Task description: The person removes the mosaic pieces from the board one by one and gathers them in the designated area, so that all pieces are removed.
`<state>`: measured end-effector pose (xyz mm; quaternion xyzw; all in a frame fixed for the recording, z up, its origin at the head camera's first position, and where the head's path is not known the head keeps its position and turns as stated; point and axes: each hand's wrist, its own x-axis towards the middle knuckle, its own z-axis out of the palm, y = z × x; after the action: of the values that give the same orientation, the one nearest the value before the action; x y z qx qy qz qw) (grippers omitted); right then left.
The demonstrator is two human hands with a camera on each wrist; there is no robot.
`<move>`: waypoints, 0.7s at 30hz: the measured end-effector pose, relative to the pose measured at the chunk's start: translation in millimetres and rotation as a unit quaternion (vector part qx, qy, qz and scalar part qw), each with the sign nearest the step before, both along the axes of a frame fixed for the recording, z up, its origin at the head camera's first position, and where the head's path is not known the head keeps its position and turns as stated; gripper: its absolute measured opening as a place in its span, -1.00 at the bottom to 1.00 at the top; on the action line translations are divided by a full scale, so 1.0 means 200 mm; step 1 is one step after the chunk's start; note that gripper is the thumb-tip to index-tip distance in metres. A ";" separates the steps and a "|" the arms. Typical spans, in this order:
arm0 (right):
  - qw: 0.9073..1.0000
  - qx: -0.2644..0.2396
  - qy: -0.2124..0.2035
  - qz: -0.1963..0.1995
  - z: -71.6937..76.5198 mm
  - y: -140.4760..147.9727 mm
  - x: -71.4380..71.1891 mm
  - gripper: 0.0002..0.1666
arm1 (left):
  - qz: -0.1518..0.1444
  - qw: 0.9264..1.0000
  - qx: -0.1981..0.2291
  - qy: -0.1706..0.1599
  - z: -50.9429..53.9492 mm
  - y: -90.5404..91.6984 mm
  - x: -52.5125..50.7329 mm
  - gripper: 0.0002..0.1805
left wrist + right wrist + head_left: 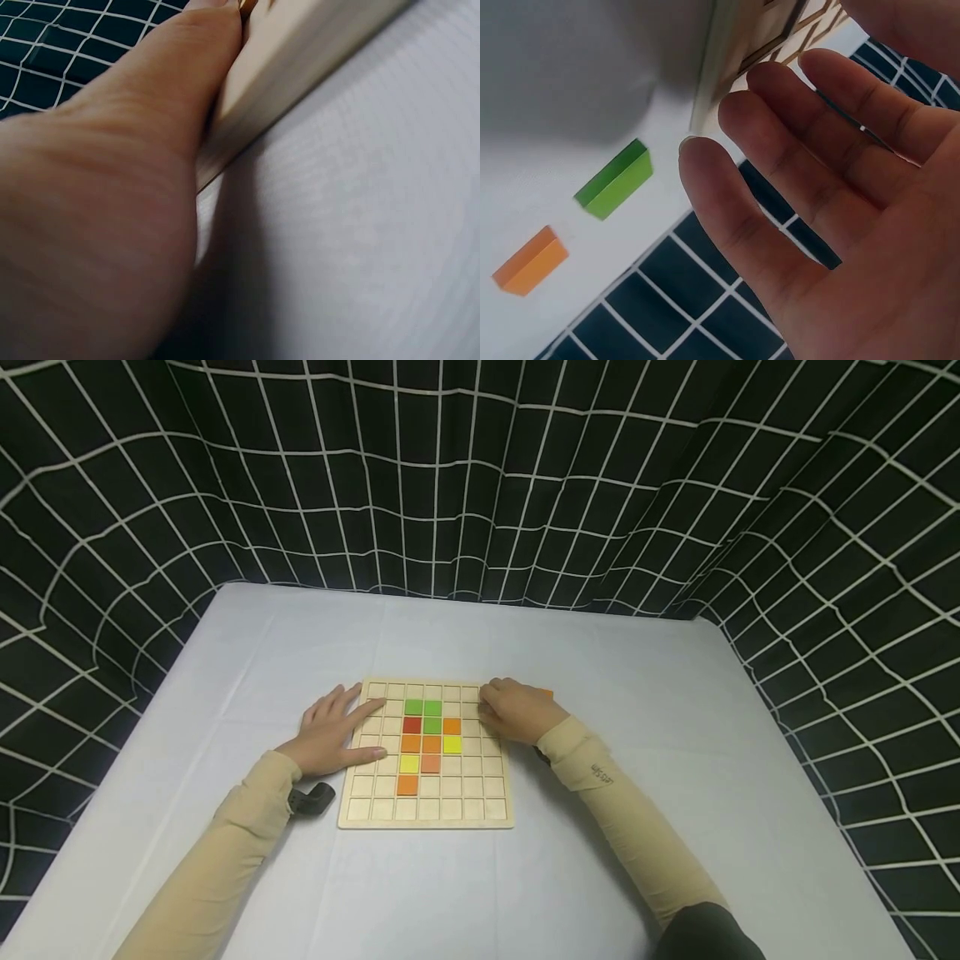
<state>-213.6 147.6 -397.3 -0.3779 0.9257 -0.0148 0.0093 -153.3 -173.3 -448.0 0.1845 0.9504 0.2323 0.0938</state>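
A wooden grid board (427, 824) lies on the white table, with several green, red, orange and yellow square tiles (432, 744) in its middle cells. My left hand (322, 739) rests on the board's left edge, fingers and thumb spread straight. In the left wrist view, the thumb side (165, 97) lies along the board's side (300, 60). My right hand (521, 710) is at the board's upper right edge. In the right wrist view its fingers bend loosely, the tips near the board edge (731, 64), thumb apart; no tile shows between them.
A loose green tile (616, 181) and a loose orange tile (531, 262) lie beyond the right hand; in the head view a bit of orange (549, 694) shows behind it. A black cloth with a white grid (450, 485) hangs around the table (645, 677).
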 end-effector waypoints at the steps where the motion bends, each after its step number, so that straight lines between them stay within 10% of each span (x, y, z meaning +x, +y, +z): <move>1: 1.000 -0.002 0.000 0.002 0.00 0.00 0.00 -0.83 | 0.000 1.000 0.000 0.000 0.00 0.00 0.00 -0.10; 21: 0.999 -0.003 0.013 0.047 -0.01 -0.10 0.06 -0.88 | -0.001 1.000 0.002 0.003 -0.01 -0.01 0.00 -0.09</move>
<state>-201.9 126.7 -399.0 -0.4214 0.9068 -0.0120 -0.0035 -154.1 -174.3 -450.5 0.1866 0.9500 0.2335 0.0907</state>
